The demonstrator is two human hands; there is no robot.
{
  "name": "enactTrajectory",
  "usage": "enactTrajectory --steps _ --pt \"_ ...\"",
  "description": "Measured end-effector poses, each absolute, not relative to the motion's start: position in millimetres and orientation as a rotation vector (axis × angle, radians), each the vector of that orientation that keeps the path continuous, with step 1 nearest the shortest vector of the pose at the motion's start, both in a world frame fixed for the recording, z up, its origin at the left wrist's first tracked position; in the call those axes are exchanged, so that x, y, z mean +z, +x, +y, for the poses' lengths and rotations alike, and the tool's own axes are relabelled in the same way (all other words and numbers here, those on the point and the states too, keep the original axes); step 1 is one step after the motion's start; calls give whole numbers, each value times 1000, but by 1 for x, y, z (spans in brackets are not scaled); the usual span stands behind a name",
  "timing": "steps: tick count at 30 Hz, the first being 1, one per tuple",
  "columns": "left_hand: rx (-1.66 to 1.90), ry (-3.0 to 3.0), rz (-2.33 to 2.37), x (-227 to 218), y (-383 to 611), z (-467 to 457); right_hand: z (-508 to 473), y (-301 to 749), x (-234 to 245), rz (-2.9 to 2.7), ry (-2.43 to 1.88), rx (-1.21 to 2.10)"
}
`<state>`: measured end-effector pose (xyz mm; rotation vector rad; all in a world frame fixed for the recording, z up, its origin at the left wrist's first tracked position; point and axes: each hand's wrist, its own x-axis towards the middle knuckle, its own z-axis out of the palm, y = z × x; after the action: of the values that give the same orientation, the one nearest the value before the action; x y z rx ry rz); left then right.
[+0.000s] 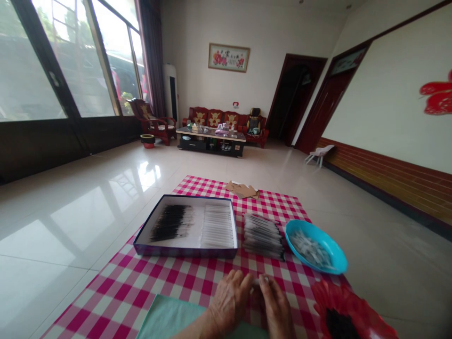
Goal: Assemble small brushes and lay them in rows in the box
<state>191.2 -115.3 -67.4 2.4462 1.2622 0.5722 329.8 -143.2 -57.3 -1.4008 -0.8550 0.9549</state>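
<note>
My left hand (231,296) and my right hand (275,303) are close together above the checked tablecloth, both with fingers closed. Between their fingertips shows a small pale piece, blurred and mostly hidden, so its kind is unclear. Just beyond them lies a shallow box (183,253) with a white inside. In it, thin dark sticks (169,222) lie on the left and clear tubes (218,226) on the right. A stack of clear, dark-tipped pen-like sticks (263,235) rests right of the box. Farther right, a blue bowl (339,261) holds small translucent pieces (310,249).
A red petal-shaped dish (370,313) with dark contents sits at the near right. A pale green cloth (169,315) lies under my forearms. Torn cardboard (243,189) is at the far edge of the tablecloth (116,306). Beyond stand a coffee table (212,136) and a small chair (319,153).
</note>
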Motion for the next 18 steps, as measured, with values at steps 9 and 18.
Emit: enactTrajectory --steps 9,18 --pt "726 2275 1164 -68 193 -111 -144 337 -59 -979 -1444 862" --pt "531 1115 793 -42 187 -116 -149 346 -50 -1133 -1314 971"
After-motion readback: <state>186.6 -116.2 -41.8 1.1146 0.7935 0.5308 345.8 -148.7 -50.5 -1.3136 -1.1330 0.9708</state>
